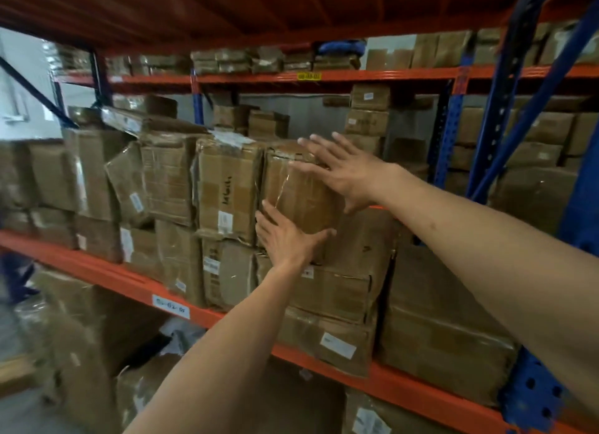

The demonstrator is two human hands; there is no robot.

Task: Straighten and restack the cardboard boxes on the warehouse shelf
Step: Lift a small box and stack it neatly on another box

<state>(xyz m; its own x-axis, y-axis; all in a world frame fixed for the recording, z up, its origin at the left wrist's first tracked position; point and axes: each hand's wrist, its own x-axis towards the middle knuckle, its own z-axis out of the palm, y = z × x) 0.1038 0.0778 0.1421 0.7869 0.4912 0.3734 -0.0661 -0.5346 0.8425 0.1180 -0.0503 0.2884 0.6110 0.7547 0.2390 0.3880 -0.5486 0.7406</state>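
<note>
Target box (299, 190): brown cardboard, taped, top layer of the stack on the middle shelf, right end of the upright row.
Orientation: stands on end, long axis vertical; broad face toward the camera, leaning slightly to the left at the top.
Left hand (287, 239): fingers spread, palm flat against the lower front of the target box, thumb reaching right along its bottom edge.
Right hand (343, 171): fingers spread wide, palm at the upper right corner of the target box; whether it presses or just hovers, cannot tell.
Neighbour box (227, 190): just left of the target, touching it; upright too, handwriting and a white label on its front.
Boxes further left (129, 181): crushed, tilted, uneven.
Flat boxes below (337, 297): lie with long axis horizontal, carry the target box.
Shelf beam (136, 288): orange, runs down to the right, white tag on it.
Upright post (534, 398): blue, perforated, at right.
</note>
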